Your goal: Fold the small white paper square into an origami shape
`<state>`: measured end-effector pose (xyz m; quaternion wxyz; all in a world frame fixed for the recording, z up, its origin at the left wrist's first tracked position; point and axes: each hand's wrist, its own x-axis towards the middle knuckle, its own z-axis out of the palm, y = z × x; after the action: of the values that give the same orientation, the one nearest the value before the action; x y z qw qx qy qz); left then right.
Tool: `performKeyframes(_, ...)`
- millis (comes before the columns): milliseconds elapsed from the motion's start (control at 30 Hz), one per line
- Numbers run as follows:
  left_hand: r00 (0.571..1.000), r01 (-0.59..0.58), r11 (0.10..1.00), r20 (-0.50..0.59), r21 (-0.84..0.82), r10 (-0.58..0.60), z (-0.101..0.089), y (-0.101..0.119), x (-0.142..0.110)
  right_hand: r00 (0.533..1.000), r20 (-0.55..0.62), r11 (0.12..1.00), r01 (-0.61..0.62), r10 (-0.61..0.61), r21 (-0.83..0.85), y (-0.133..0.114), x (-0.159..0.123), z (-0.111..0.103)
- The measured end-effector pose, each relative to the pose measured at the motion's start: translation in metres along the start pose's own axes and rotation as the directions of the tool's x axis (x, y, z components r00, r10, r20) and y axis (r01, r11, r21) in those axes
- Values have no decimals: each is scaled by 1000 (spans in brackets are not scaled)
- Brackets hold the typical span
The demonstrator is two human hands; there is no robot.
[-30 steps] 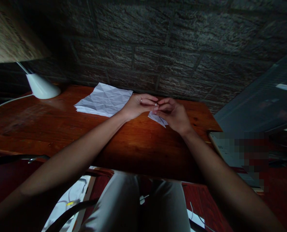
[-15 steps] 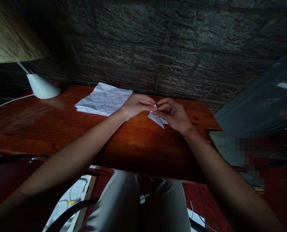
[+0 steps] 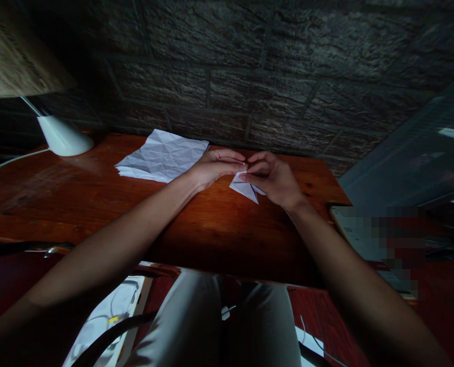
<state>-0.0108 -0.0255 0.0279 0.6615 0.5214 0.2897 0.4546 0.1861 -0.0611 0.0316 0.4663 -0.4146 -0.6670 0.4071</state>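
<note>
A small folded piece of white paper with pointed flaps is held between both hands above the wooden table. My left hand, with a ring on one finger, pinches its upper tip between thumb and fingers. From the other side my right hand grips the paper, its thumb on the near face. The hands nearly touch, and the fingers partly cover the paper's top. Close to the left hand lies a stack of creased white paper sheets, marked with a grid of fold lines.
A lamp with a white base and woven shade stands on the left of the wooden table. Behind the table rises a dark brick wall. A grey panel is at the right. My legs are under the table's front edge.
The left thumb and fingers have shifted slightly at the paper's tip, and the near flap shows broader now. The view has moved a little; the right hand keeps its grip.
</note>
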Motion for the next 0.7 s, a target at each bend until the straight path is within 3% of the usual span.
performKeyframes(300, 997, 81, 997, -18, -5, -81, -3, 4, -2, 1000, 13, 999, -5, 6, -40, -2, -2, 2)
performKeyframes(700, 996, 91, 996, -10, -1, -91, -7, 3, 0, 1000, 7, 999, 2, -2, -54, -1, -3, 1)
